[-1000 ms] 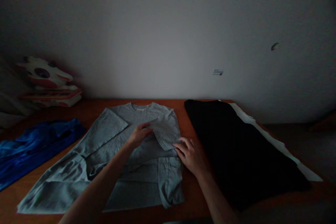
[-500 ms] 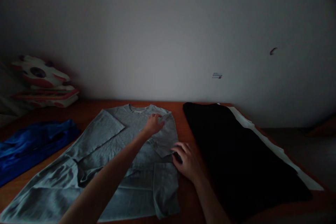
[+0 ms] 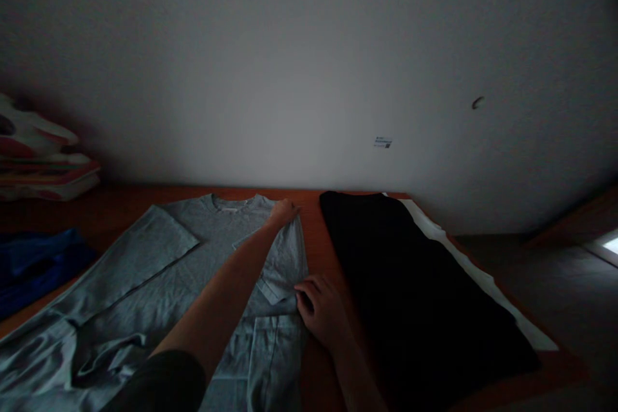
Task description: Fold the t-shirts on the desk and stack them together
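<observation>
- The left hand [image 3: 284,211] reaches across the shirt to its far right shoulder, fingers narrow at the edge; whether they pinch cloth I cannot tell.
- The right hand [image 3: 321,309] is curled at the shirt's right side, fingertips by the sleeve hem, a small gap between thumb and forefinger; its grip is unclear. The two contacts probably keep that side straight.
- The grey shirt [image 3: 217,232] lies on the desk [image 3: 316,244], collar far, sleeves angled inward; soft, thin-looking knit, smoother at the chest, rumpled near left.
- Right of it, a black garment [image 3: 410,290] lies flat, long and matte, over white cloth [image 3: 476,270] that shows along its right edge.
- At left, crumpled blue cloth [image 3: 38,270]; beyond it, a white-and-red toy [image 3: 43,180].
</observation>
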Tool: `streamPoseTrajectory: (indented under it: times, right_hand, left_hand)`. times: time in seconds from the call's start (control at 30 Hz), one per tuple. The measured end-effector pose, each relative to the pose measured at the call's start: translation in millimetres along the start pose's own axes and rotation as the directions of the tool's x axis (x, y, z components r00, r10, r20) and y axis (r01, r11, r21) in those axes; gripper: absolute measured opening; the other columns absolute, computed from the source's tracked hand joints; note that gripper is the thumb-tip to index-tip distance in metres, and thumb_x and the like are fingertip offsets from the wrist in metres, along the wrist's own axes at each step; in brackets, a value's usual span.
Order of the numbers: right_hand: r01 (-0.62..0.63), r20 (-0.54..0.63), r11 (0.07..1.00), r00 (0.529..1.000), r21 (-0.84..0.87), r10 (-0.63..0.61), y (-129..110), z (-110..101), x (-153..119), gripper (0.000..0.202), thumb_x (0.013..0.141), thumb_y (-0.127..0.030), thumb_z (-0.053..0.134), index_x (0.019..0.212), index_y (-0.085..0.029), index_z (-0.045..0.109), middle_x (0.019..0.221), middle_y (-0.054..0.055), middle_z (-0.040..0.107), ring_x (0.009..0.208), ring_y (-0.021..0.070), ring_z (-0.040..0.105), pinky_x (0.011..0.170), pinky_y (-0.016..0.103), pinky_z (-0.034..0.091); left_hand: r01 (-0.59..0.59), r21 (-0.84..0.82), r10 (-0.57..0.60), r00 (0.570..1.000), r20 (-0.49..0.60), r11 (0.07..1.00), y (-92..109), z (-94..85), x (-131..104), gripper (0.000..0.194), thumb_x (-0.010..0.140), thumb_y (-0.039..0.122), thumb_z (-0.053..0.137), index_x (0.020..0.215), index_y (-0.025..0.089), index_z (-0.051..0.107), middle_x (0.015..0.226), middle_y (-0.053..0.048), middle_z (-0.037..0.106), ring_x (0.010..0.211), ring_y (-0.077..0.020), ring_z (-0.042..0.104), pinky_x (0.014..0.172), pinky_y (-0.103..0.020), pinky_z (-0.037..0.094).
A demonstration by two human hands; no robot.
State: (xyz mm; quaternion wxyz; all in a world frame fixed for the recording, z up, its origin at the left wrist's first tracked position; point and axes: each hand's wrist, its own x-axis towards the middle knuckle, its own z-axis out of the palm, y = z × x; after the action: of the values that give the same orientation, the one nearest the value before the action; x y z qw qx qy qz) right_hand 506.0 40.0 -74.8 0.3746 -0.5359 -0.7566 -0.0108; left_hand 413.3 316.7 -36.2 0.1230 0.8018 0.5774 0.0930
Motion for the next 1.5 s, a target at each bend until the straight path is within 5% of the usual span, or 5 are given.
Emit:
streamPoseTrajectory:
  times: [0.27,0.57,0.9,1.07,1.5]
  right_hand:
    - [-0.037,0.058,0.999,0.998,0.035,0.035,-6,-9,3,0.019,0.084,-0.029,0.075,0.102,-0.024,0.073,0.105,0.006,0.07,0.098,0.0236,0.064,0.09,0.039,0.053]
    - [0.045,0.13,0.994,0.99,0.101,-0.058,-8,-12,2,0.021,0.088,-0.039,0.073,0.103,-0.027,0.079,0.107,0.004,0.076,0.095,0.0202,0.069,0.091,0.037,0.053]
    - [-0.006,0.103,0.993,0.995,0.117,-0.006,-10,-15,3,0.018,0.089,-0.031,0.069,0.105,-0.026,0.076,0.103,0.005,0.073,0.096,0.0209,0.069,0.088,0.035,0.056]
    - [0.003,0.078,0.991,0.997,0.137,-0.014,-10,-15,4,0.007,0.092,-0.028,0.065,0.09,-0.024,0.071,0.094,0.003,0.07,0.088,0.0182,0.069,0.082,0.029,0.055]
    - [0.027,-0.008,0.996,1.0,0.084,-0.026,-11,-16,6,0.026,0.099,-0.031,0.055,0.078,-0.023,0.068,0.084,0.004,0.068,0.081,0.0167,0.067,0.077,0.028,0.052]
  left_hand:
    - [-0.209,0.066,0.217,0.965,-0.149,0.976,-10,3.6,-36,0.038,0.104,0.033,0.04,0.128,0.013,0.061,0.134,-0.019,0.062,0.128,-0.0277,0.056,0.108,-0.041,0.043]
    - [-0.446,0.143,0.455,0.89,-0.033,0.884,-42,23.2,-95,0.051,0.103,0.042,0.041,0.147,0.018,0.049,0.158,-0.018,0.045,0.148,-0.0331,0.037,0.119,-0.055,0.029]
    - [-0.372,0.162,0.386,0.92,-0.07,0.914,-25,6.6,-140,0.043,0.103,0.034,0.037,0.131,0.015,0.064,0.142,-0.018,0.06,0.131,-0.0303,0.055,0.114,-0.046,0.037]
    - [-0.196,0.168,0.211,0.975,-0.076,0.966,-35,17.7,-177,0.07,0.099,0.06,0.039,0.153,0.017,0.043,0.164,-0.018,0.035,0.152,-0.0396,0.028,0.121,-0.061,0.021]
    - [-0.254,0.144,0.268,0.959,-0.091,0.956,-31,2.4,-215,0.068,0.098,0.06,0.041,0.147,0.014,0.052,0.156,-0.022,0.046,0.145,-0.0381,0.041,0.118,-0.06,0.028]
